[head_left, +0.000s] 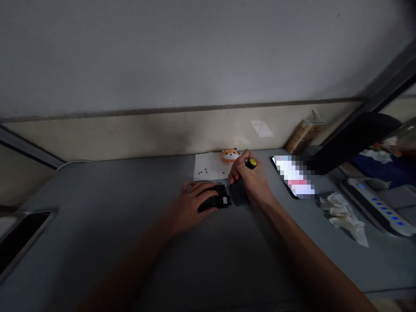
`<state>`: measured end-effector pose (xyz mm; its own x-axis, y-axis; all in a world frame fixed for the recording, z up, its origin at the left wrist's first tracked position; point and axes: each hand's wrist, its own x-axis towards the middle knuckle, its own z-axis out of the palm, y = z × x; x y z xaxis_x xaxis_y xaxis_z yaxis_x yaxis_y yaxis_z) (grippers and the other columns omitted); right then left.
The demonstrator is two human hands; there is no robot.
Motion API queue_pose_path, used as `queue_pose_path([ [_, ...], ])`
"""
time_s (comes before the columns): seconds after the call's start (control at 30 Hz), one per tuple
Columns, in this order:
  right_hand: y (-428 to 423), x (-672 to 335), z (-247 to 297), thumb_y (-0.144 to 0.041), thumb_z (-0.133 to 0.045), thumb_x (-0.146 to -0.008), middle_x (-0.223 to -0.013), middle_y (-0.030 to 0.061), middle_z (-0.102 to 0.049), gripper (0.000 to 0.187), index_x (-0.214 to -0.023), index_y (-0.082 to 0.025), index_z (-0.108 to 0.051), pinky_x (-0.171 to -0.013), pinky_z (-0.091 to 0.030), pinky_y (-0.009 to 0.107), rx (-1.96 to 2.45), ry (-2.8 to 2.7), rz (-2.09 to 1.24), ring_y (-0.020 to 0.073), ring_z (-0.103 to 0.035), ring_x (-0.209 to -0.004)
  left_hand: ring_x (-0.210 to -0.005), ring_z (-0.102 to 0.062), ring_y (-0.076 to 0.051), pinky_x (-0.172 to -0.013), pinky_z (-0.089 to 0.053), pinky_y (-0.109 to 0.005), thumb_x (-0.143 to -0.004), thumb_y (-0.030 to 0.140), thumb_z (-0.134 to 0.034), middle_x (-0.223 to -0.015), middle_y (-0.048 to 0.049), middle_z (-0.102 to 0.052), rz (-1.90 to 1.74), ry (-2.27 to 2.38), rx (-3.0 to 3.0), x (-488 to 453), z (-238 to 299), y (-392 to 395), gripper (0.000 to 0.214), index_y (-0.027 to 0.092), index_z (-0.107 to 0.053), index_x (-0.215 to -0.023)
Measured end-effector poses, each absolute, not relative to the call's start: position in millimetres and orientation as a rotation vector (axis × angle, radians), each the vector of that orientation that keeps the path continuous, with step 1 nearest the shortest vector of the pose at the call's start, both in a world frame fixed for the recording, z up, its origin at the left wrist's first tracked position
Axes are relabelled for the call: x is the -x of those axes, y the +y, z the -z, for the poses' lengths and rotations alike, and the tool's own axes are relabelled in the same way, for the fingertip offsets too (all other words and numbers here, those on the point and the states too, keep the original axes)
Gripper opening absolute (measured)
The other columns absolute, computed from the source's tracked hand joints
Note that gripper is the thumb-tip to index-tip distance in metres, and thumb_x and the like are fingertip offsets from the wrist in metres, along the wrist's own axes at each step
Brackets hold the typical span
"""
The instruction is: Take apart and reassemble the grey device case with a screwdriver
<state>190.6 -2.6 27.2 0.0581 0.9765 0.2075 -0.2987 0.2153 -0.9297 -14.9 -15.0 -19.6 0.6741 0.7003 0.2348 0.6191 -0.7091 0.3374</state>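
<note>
My left hand point(197, 197) is closed over a black electronic device point(221, 200) with a small white label, holding it against the desk. Its exact kind is hard to make out in the dim light. A screwdriver point(251, 164) with a yellow handle end is gripped in my right hand point(247, 177), its thin shaft slanting down left to the device. Under my right hand lies a dark flat piece point(238, 193), right beside the device. Several tiny dark screws point(203, 171) rest on a white paper sheet point(214, 162) just behind.
An orange animal-faced case point(230, 155) sits at the paper's back edge, near the wall. To the right are a lit phone point(294, 177), a crumpled tissue point(344, 214), a carton point(300, 135) and a power strip point(378, 206). A dark-screened object point(24, 238) lies far left.
</note>
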Motion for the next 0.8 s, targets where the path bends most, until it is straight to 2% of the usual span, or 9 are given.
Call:
queue_pose_path([
  [0.07, -1.8, -189.9, -28.2, -0.08, -0.061, -0.079, -0.051, -0.0089, -0.041, 0.056, -0.076, -0.025, -0.052, -0.053, -0.042, 0.028, 0.826, -1.054, -1.181, 0.0116, -0.047, -0.047, -0.13, -0.058, -0.028, -0.114, -0.039, -0.049, -0.101, 0.044, -0.058, -0.138, -0.0065, -0.066, -0.503, 1.058, -2.663, 15.4, 19.5, -14.9, 0.03, 0.03, -0.068, -0.125],
  [0.13, -1.7, -189.2, -30.6, -0.081, -0.052, -0.085, -0.057, -0.0055, -0.047, 0.057, -0.086, -0.025, -0.062, -0.057, -0.045, 0.03, 0.779, -1.028, -1.263, 0.0131, -0.051, -0.054, -0.131, -0.058, -0.028, -0.114, -0.04, -0.05, -0.101, 0.045, -0.057, -0.139, -0.0067, -0.065, -0.493, 1.055, -2.67, 15.9, 20.1, -15.0, 0.031, 0.03, -0.068, -0.126],
  [0.23, -3.2, -188.7, -33.4, -0.069, -0.065, -0.084, -0.077, -0.0003, -0.06, 0.045, -0.088, -0.025, -0.065, -0.066, -0.051, 0.031, 0.739, -1.002, -1.312, 0.0142, -0.06, -0.069, -0.132, -0.058, -0.03, -0.115, -0.038, -0.053, -0.101, 0.046, -0.058, -0.141, -0.0071, -0.065, -0.499, 1.068, -2.674, 16.3, 21.4, -15.2, 0.032, 0.03, -0.068, -0.126],
  [0.33, -5.2, -188.4, -32.4, -0.06, -0.08, -0.075, -0.089, 0.0, -0.064, 0.044, -0.078, -0.024, -0.055, -0.067, -0.053, 0.031, 0.738, -0.996, -1.305, 0.0139, -0.065, -0.073, -0.13, -0.06, -0.03, -0.116, -0.036, -0.055, -0.1, 0.048, -0.059, -0.14, -0.0069, -0.065, -0.503, 1.087, -2.667, 16.4, 21.9, -15.1, 0.032, 0.032, -0.069, -0.126],
  [0.4, -5.8, -187.4, -29.9, -0.056, -0.083, -0.074, -0.074, -0.0048, -0.059, 0.05, -0.074, -0.024, -0.045, -0.057, -0.048, 0.028, 0.769, -1.007, -1.285, 0.0103, -0.058, -0.057, -0.128, -0.061, -0.029, -0.117, -0.036, -0.055, -0.1, 0.048, -0.059, -0.139, -0.0066, -0.066, -0.494, 1.091, -2.661, 16.3, 21.6, -14.8, 0.032, 0.032, -0.069, -0.126],
  [0.47, -5.5, -185.6, -27.1, -0.057, -0.08, -0.077, -0.057, -0.0104, -0.046, 0.054, -0.072, -0.025, -0.037, -0.047, -0.038, 0.026, 0.798, -1.026, -1.237, 0.0075, -0.043, -0.044, -0.128, -0.061, -0.028, -0.116, -0.036, -0.055, -0.101, 0.048, -0.058, -0.139, -0.0068, -0.066, -0.487, 1.094, -2.659, 16.3, 21.1, -14.5, 0.032, 0.031, -0.069, -0.125],
  [0.57, -4.0, -182.8, -24.9, -0.067, -0.072, -0.08, -0.052, -0.0113, -0.037, 0.049, -0.077, -0.027, -0.044, -0.046, -0.033, 0.027, 0.781, -1.048, -1.184, 0.0089, -0.034, -0.043, -0.129, -0.06, -0.029, -0.116, -0.036, -0.055, -0.101, 0.05, -0.056, -0.14, -0.0069, -0.066, -0.485, 1.086, -2.66, 16.6, 20.6, -14.4, 0.033, 0.032, -0.069, -0.125],
  [0.7, -3.0, -182.0, -27.5, -0.074, -0.057, -0.087, -0.063, -0.0049, -0.049, 0.05, -0.096, -0.026, -0.063, -0.057, -0.042, 0.029, 0.698, -0.968, -1.281, 0.0125, -0.046, -0.057, -0.133, -0.058, -0.028, -0.117, -0.036, -0.053, -0.102, 0.051, -0.054, -0.143, -0.0062, -0.064, -0.494, 1.079, -2.652, 16.9, 20.9, -15.2, 0.035, 0.032, -0.069, -0.127],
  [0.8, -4.2, -184.2, -29.6, -0.062, -0.077, -0.078, -0.081, -0.0008, -0.06, 0.041, -0.084, -0.024, -0.063, -0.067, -0.049, 0.029, 0.696, -0.889, -1.309, 0.0129, -0.058, -0.072, -0.133, -0.058, -0.027, -0.117, -0.037, -0.052, -0.102, 0.051, -0.054, -0.142, -0.0061, -0.065, -0.504, 1.092, -2.654, 16.4, 22.5, -15.4, 0.035, 0.032, -0.069, -0.126],
])
